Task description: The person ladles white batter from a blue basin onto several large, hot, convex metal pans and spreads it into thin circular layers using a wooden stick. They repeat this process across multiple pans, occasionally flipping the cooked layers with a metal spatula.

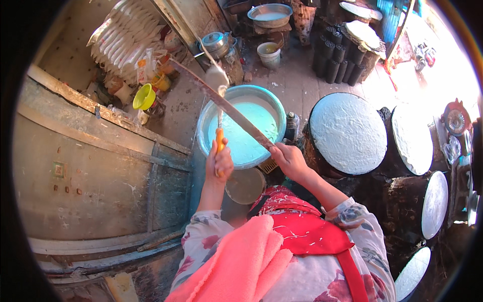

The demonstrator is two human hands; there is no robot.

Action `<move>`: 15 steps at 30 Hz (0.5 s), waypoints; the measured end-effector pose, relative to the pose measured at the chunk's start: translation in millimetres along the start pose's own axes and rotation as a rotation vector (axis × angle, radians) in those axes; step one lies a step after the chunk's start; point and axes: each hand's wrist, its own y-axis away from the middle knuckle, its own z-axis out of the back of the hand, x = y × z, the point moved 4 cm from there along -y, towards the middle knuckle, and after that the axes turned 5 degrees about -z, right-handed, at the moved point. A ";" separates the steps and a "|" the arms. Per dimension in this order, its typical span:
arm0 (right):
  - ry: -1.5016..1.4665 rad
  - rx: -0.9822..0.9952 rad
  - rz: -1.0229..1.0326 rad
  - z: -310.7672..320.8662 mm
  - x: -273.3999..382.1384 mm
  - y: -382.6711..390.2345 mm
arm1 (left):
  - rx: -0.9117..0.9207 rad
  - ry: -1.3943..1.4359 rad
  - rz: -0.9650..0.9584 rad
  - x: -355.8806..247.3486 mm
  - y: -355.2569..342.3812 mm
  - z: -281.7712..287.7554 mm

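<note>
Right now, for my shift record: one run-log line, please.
left hand: orange-handled tool; right hand: long flat strip; beneath: blue basin, pale mixture

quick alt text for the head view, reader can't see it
A person's left hand grips an orange-handled tool with a rounded whitish head, and the right hand holds a long flat brown strip above a round blue tub of pale liquid. Large round white-topped discs are to the right.
</note>
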 end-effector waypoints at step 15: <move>-0.501 -0.275 -0.645 29.3 -130.1 99.2 | 0.092 -0.181 0.061 -29.4 -42.0 -19.2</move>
